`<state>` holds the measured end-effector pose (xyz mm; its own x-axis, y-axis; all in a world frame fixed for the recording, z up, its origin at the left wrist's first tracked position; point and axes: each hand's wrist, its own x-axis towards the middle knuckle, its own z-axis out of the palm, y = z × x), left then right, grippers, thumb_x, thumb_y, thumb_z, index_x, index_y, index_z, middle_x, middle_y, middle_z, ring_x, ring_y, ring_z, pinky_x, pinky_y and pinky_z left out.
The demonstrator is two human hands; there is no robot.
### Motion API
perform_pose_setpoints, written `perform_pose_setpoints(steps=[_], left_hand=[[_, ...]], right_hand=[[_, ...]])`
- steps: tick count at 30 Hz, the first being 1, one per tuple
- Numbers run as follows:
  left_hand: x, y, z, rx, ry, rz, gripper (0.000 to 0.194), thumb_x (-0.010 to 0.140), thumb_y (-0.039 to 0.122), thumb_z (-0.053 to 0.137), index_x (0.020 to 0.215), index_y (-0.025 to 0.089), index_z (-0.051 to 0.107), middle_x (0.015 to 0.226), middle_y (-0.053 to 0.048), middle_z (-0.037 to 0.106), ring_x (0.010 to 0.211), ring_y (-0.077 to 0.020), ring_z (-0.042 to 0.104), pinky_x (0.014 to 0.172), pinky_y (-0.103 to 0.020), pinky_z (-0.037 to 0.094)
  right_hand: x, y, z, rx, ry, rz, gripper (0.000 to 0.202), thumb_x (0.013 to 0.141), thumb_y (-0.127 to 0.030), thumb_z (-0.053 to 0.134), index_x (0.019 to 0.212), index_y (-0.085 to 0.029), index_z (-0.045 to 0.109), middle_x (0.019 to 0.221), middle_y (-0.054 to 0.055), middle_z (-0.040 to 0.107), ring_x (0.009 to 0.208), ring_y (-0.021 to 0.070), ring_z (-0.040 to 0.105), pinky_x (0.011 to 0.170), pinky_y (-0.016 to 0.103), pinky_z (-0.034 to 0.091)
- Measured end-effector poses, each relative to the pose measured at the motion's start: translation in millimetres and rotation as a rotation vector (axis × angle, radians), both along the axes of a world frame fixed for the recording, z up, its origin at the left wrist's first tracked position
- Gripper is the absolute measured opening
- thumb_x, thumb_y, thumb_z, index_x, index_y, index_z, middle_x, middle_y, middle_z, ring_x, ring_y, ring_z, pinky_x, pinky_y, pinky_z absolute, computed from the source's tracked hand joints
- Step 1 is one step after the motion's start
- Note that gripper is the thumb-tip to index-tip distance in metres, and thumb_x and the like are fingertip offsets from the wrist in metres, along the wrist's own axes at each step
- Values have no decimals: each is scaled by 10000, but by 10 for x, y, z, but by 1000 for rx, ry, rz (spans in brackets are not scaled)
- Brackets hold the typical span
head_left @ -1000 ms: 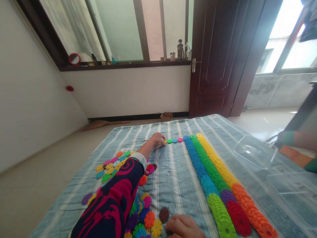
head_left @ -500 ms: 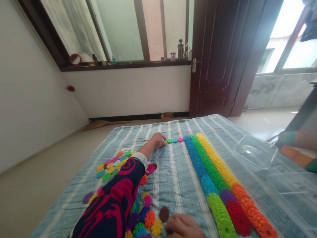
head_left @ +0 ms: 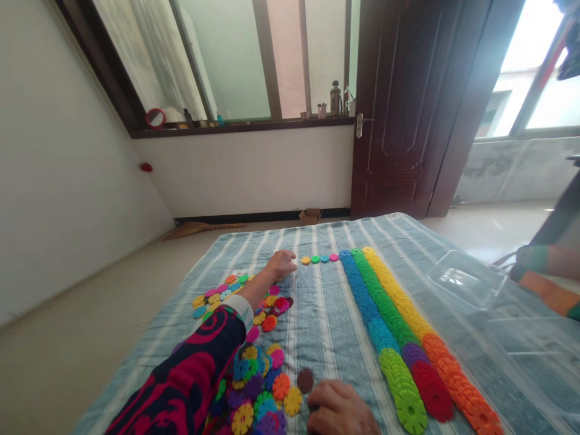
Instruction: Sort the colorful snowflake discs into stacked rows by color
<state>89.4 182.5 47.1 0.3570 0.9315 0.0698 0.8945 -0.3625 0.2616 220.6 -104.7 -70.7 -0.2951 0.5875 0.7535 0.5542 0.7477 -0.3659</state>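
My left hand hovers low over the striped cloth, thumb and fingers apart and nothing between them. Just right of its fingertips lies a yellow notched disc. A green disc, a light blue disc and a pink disc continue that short row rightward. My right hand rests on the cloth at the bottom, its fingers curled and their inner side hidden. Near it lie a brown disc and a yellow disc. Under and beside my left arm spreads a loose pile of mixed discs.
Three long overlapping rows run toward me: blue to lime, green to red and yellow to orange. A clear plastic box and another clear plastic piece lie at the right. The striped cloth lies beneath everything.
My left hand has let go of the yellow disc at the row's left end and drawn back leftward. The view has shifted slightly; my right hand stays on the cloth.
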Motion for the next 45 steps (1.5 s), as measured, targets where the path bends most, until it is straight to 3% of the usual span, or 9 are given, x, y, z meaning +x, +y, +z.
perform_pose_setpoints(steps=[4, 11, 16, 21, 27, 35, 45], left_hand=[[-304, -356, 12, 47, 16, -18, 205, 721, 211, 599, 882, 176, 721, 887, -33, 681, 864, -182, 615, 795, -241, 448], [-688, -1149, 6, 122, 10, -58, 165, 782, 230, 533, 748, 176, 685, 783, -32, 622, 771, -163, 586, 752, -256, 439], [-799, -1587, -98, 187, -66, -75, 135, 803, 217, 528, 775, 188, 657, 836, -36, 635, 821, -167, 603, 770, -266, 454], [-792, -1875, -207, 187, -39, -56, 105, 807, 190, 530, 778, 185, 631, 874, -54, 651, 880, -192, 596, 832, -301, 457], [-775, -2038, -331, 213, -101, -60, 162, 826, 178, 514, 716, 186, 632, 920, -74, 658, 916, -200, 581, 877, -330, 458], [-819, -2023, -430, 254, -143, -97, 189, 851, 193, 503, 742, 174, 657, 958, -87, 671, 965, -206, 597, 913, -331, 461], [-790, -2061, -408, 244, -159, -103, 203, 850, 181, 504, 694, 170, 633, 906, -76, 660, 904, -197, 594, 873, -330, 455]], right_hand=[[-69, 7, 15, 79, 130, -29, 164, 839, -277, 551, 690, -212, 534, 750, -3, 647, 690, 135, 608, 636, 252, 441], [8, -145, 287, -120, 54, 7, 116, 741, -105, 560, 691, -210, 550, 788, -12, 655, 759, 147, 607, 689, 262, 433], [7, -206, 338, -187, -1, -4, 128, 729, -93, 582, 674, -205, 552, 796, -6, 651, 792, 164, 603, 729, 284, 428], [13, -243, 379, -230, -29, -6, 154, 735, -58, 591, 671, -196, 565, 815, 2, 655, 819, 167, 600, 759, 289, 439], [30, -265, 428, -224, -40, -19, 157, 743, -45, 616, 690, -192, 591, 837, 4, 658, 837, 162, 598, 775, 283, 452], [53, -298, 478, -220, -57, -4, 143, 802, -81, 587, 720, -195, 615, 853, 24, 665, 841, 176, 599, 772, 299, 468], [91, -324, 493, -243, -95, 29, 141, 829, -90, 549, 773, -192, 629, 907, 42, 668, 886, 178, 602, 817, 308, 476]])
